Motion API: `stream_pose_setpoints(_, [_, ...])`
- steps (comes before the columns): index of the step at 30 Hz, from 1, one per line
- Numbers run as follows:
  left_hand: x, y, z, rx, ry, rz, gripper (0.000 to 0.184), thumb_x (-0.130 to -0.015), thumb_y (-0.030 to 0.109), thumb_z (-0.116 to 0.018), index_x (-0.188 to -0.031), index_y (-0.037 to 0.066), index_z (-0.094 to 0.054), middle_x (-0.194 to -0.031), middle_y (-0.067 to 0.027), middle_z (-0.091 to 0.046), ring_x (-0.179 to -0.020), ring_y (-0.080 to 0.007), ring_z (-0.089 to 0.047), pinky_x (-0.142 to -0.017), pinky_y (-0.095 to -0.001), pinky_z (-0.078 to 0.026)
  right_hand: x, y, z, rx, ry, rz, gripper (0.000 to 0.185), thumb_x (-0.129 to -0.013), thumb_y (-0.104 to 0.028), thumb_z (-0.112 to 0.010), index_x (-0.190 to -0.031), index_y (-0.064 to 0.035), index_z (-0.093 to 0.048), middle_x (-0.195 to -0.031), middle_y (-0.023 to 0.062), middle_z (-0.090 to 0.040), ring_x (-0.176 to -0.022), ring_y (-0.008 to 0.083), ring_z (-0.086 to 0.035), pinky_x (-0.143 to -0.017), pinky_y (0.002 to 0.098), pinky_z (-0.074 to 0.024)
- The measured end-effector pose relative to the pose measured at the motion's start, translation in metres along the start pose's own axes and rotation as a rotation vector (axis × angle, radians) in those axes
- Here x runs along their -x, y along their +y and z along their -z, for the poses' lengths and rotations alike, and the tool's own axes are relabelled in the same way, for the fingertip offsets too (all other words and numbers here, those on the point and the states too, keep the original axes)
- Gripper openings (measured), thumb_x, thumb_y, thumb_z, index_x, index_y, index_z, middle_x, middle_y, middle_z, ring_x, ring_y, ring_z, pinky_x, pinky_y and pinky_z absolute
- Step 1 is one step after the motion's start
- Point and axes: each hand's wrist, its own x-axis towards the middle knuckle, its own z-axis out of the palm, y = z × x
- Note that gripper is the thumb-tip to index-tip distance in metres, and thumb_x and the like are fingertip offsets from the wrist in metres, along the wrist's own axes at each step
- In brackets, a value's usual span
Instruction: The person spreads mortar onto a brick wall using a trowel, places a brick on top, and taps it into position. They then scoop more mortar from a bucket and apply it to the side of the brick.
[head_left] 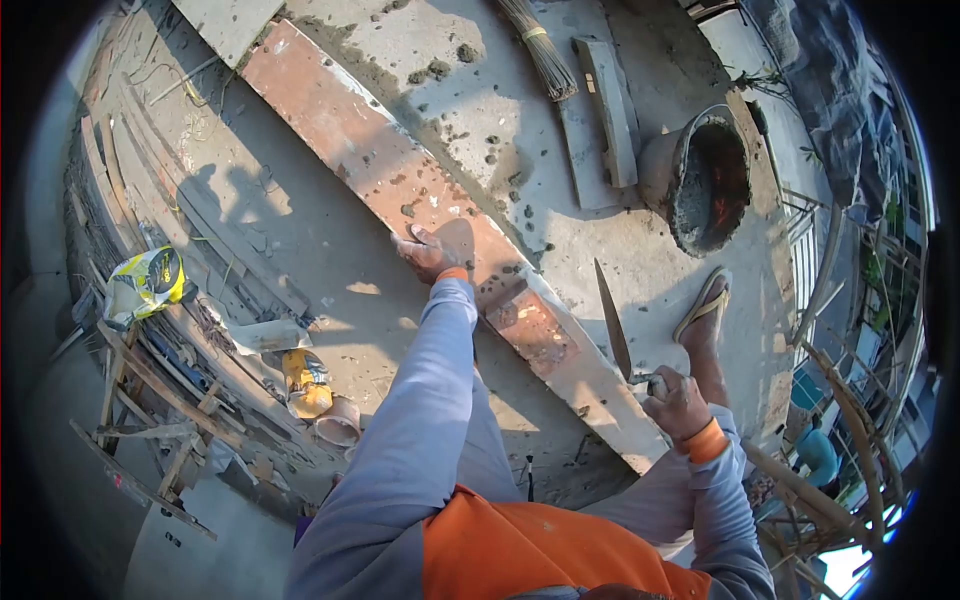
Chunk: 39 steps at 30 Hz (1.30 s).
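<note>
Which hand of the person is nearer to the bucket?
Right. The right hand, gripping the trowel, is below the bucket in the picture; the left hand is farther away, at the edge of the board.

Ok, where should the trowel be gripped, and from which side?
Take the trowel by its handle end, coming from the side nearest the body, where the right hand is closed around it. The long blade points away from the wearer and narrows to a tip, so the handle end looks the safer grip. The fist hides most of the handle.
</note>
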Motion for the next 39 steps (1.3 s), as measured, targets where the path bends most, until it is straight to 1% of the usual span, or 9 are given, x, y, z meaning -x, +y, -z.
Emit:
stream_pose_setpoints(2, [0.001,0.006,0.007,0.138,-0.081,0.069,0.054,-0.095,0.034,-0.046,-0.134,-0.003,-0.035,-0.127,-0.0285,-0.046,-0.117,-0.0404,-0.048,-0.096,-0.0454,-0.041,0.032,-0.02,0.014,-0.244,-0.023,-0.231,0.033,-0.067,-0.014,-0.062,-0.093,0.0052,-0.055,-0.068,0.0218,-0.058,-0.064,0.0376,-0.059,-0.062,0.0421,-0.0474])
stream_pose_setpoints(5, [-0.003,0.013,0.025,0.308,-0.234,0.141,0.055,-0.095,0.033,-0.047,-0.136,-0.001,-0.03,-0.131,-0.0286,-0.042,-0.117,-0.0408,-0.047,-0.098,-0.0455,-0.04,0.067,-0.006,-0.001,-0.265,0.114,-0.105,0.029,-0.068,-0.012,-0.062,-0.092,0.0029,-0.058,-0.075,0.0213,-0.057,-0.067,0.0367,-0.058,-0.063,0.0412,-0.0471])
stream_pose_setpoints(7, [-0.028,-0.032,0.021,-0.021,-0.2,-0.192,0.056,-0.094,0.032,-0.05,-0.136,0.0,-0.031,-0.134,-0.0284,-0.038,-0.121,-0.0406,-0.043,-0.101,-0.0458,-0.037,0.074,-0.025,0.017,-0.419,0.207,-0.241,0.019,-0.068,-0.011,-0.063,-0.085,-0.0018,-0.061,-0.085,0.021,-0.054,-0.07,0.0358,-0.058,-0.064,0.0407,-0.0475])
stream_pose_setpoints(11, [-0.053,-0.014,0.087,-0.378,-0.357,-0.363,0.058,-0.089,0.031,-0.057,-0.134,0.001,-0.035,-0.134,-0.029,-0.037,-0.125,-0.0417,-0.037,-0.103,-0.0469,-0.033,0.093,-0.011,0.067,-0.219,0.333,0.202,0.03,-0.071,-0.013,-0.066,-0.097,0.0001,-0.057,-0.079,0.019,-0.055,-0.066,0.036,-0.058,-0.061,0.0413,-0.0468])
stream_pose_setpoints(15, [-0.078,0.018,0.18,-0.878,-0.957,-0.846,0.052,-0.087,0.029,-0.057,-0.13,0.002,-0.042,-0.124,-0.0234,-0.051,-0.116,-0.0386,-0.049,-0.097,-0.043,-0.04,0.091,0.014,0.119,-0.511,0.328,0.282,0.049,-0.07,-0.012,-0.071,-0.109,0.0017,-0.045,-0.075,0.0202,-0.058,-0.069,0.0362,-0.06,-0.06,0.0397,-0.0462])
stream_pose_setpoints(23, [0.133,0.07,0.492,-0.782,-0.549,-0.035,0.042,-0.083,0.029,-0.059,-0.116,0.003,-0.056,-0.101,-0.0195,-0.065,-0.092,-0.0299,-0.063,-0.082,-0.0372,-0.048,0.019,0.115,0.214,-0.217,0.323,0.389,0.044,-0.074,-0.022,-0.063,-0.105,0.0022,-0.045,-0.07,0.0222,-0.061,-0.067,0.0413,-0.061,-0.058,0.049,-0.0487])
stream_pose_setpoints(29, [0.252,0.105,0.488,-0.691,-0.862,0.132,0.045,-0.087,0.024,-0.057,-0.121,-0.004,-0.051,-0.099,-0.017,-0.065,-0.08,-0.0219,-0.065,-0.073,-0.0322,-0.051,0.005,0.173,0.204,-0.114,0.571,0.324,0.055,-0.071,-0.024,-0.063,-0.116,0.0022,-0.043,-0.085,0.0278,-0.061,-0.081,0.044,-0.06,-0.073,0.0488,-0.0498])
stream_pose_setpoints(32, [0.321,0.183,0.479,-0.755,-0.87,0.217,0.044,-0.088,0.025,-0.057,-0.122,-0.003,-0.051,-0.101,-0.0164,-0.064,-0.083,-0.0202,-0.065,-0.074,-0.0301,-0.05,0.017,0.189,0.189,-0.195,0.361,0.314,0.058,-0.071,-0.023,-0.063,-0.12,0.0013,-0.043,-0.09,0.0292,-0.06,-0.085,0.0445,-0.06,-0.076,0.049,-0.0492])
stream_pose_setpoints(39, [0.391,0.09,0.496,-0.478,-0.878,0.144,0.042,-0.089,0.014,-0.056,-0.127,-0.001,-0.046,-0.099,-0.0142,-0.064,-0.078,-0.0148,-0.06,-0.074,-0.0281,-0.048,0.062,0.196,0.168,-0.233,0.216,0.364,0.047,-0.069,-0.018,-0.063,-0.111,-0.0048,-0.045,-0.09,0.0252,-0.06,-0.083,0.0445,-0.059,-0.073,0.0488,-0.0483])
